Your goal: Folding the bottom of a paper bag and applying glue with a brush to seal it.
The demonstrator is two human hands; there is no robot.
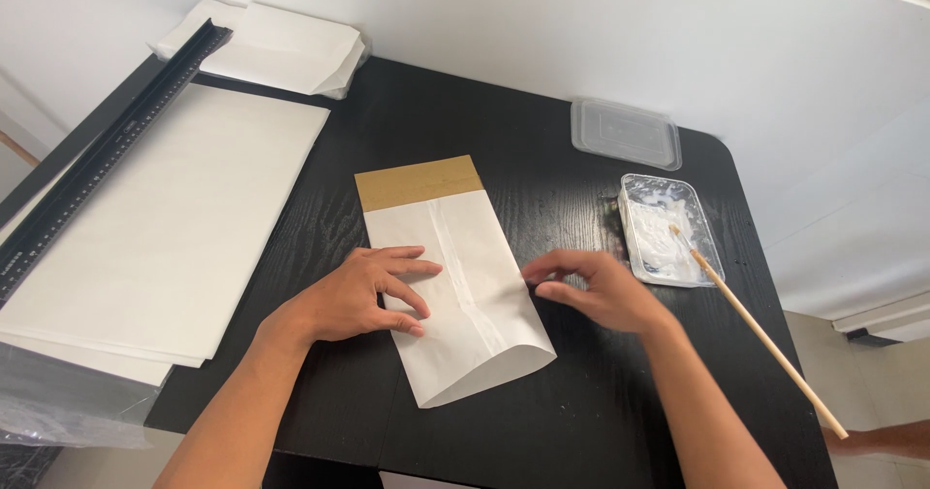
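Paste tub (stick inside) sits beside right hand.

Both bare forearms reaching forward from the lower edge, converging slightly. Left hand lying flat, palm down, fingers spread and pointing right. Right hand angled left, fingers curled, thumb and fingertips pinched together.
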